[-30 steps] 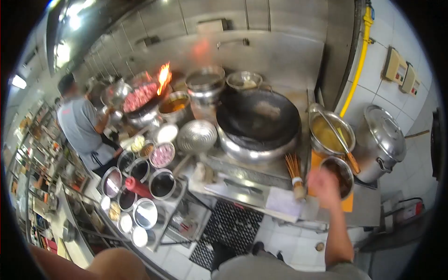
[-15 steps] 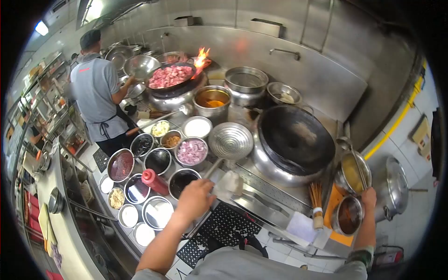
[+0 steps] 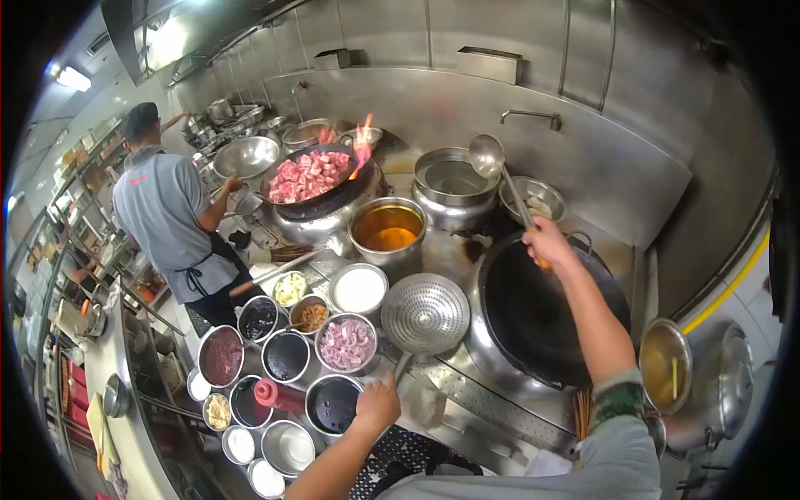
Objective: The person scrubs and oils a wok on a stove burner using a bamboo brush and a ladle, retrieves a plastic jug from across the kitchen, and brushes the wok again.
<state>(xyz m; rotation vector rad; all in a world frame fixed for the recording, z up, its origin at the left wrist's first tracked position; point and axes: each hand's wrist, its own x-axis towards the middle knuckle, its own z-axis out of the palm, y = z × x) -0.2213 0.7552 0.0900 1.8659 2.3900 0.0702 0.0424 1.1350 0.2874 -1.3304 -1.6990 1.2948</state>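
Observation:
My right hand (image 3: 547,242) is closed round the wooden-ended handle of a metal ladle (image 3: 487,156), whose bowl is by the rim of a steel pot (image 3: 456,177) at the back. Under my right forearm lies a large black wok (image 3: 542,308). My left hand (image 3: 377,403) is closed at the handle of a perforated strainer (image 3: 425,313), beside a bowl of dark liquid (image 3: 334,405). The strainer's round head rests near a bowl of sliced onions (image 3: 347,342) and a pot of orange oil (image 3: 388,228).
At the left, a co-worker (image 3: 165,208) stands by a wok of raw meat (image 3: 310,176) with flames beside it. A red squeeze bottle (image 3: 279,395) leans among several seasoning bowls. At the right are a pot of yellowish liquid (image 3: 666,367) and a yellow pipe (image 3: 727,283).
My right hand has moved from the right-hand pots up over the black wok, lifting the ladle. My left hand came into view and now closes at the strainer's handle. The view has shifted.

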